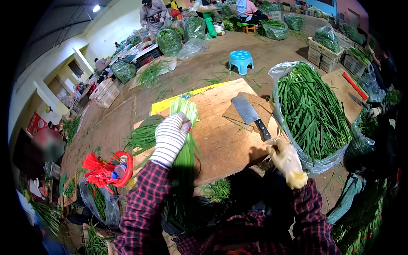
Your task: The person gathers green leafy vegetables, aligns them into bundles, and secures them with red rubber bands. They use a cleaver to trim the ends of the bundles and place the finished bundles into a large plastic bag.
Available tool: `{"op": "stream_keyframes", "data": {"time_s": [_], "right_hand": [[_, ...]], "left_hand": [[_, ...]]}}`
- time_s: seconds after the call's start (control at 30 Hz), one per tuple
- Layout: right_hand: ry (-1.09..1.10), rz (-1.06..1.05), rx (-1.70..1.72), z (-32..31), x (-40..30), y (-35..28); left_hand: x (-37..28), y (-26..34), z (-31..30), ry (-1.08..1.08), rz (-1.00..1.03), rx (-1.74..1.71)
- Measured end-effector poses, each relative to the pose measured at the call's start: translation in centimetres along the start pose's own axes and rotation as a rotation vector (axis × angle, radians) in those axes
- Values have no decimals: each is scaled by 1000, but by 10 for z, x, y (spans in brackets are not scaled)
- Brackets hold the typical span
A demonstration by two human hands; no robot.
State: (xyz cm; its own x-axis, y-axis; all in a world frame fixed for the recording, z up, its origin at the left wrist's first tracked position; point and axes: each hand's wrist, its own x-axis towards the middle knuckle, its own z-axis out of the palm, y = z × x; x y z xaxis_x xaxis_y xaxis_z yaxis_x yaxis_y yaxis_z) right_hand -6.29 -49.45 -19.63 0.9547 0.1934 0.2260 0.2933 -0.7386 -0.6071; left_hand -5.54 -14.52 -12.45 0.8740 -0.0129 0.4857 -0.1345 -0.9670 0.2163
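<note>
My left hand (171,135), in a white glove with dark stripes, is closed around a bunch of green leafy stalks (187,110), like garlic chives. Their pale ends point away from me over the wooden board (216,143), and a bit of red tie shows beside my thumb. My right hand (284,156), in a pale rubber glove, hovers at the board's right edge with fingers partly curled, near the black handle of a cleaver (248,113). That cleaver lies on a piece of cardboard (264,106). More green leaves (143,137) lie left of my left hand.
A large plastic bag of green leaves (310,111) stands at the right. Red ties and a bottle sit in a red basket (127,173) at the left. Beyond the board is a blue stool (241,62). Several people work farther off, and a co-worker's gloved hand (374,112) is at far right.
</note>
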Motion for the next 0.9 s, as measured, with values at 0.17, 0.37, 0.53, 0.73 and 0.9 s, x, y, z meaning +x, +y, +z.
{"op": "stream_keyframes", "data": {"time_s": [0.17, 0.37, 0.53, 0.73, 0.9], "right_hand": [[158, -112, -333, 56, 81, 48], [22, 17, -391, 77, 116, 63], [-353, 260, -226, 60, 144, 40], [-427, 525, 406, 33, 124, 52], [-292, 391, -131, 33, 82, 13]], "left_hand": [[-29, -24, 139, -8, -436, -716], [-13, 46, 81, -289, -184, 102], [-5, 20, 75, -705, -484, -5], [38, 4, 52, -711, -55, -261], [41, 3, 83, -697, -72, -159]]}}
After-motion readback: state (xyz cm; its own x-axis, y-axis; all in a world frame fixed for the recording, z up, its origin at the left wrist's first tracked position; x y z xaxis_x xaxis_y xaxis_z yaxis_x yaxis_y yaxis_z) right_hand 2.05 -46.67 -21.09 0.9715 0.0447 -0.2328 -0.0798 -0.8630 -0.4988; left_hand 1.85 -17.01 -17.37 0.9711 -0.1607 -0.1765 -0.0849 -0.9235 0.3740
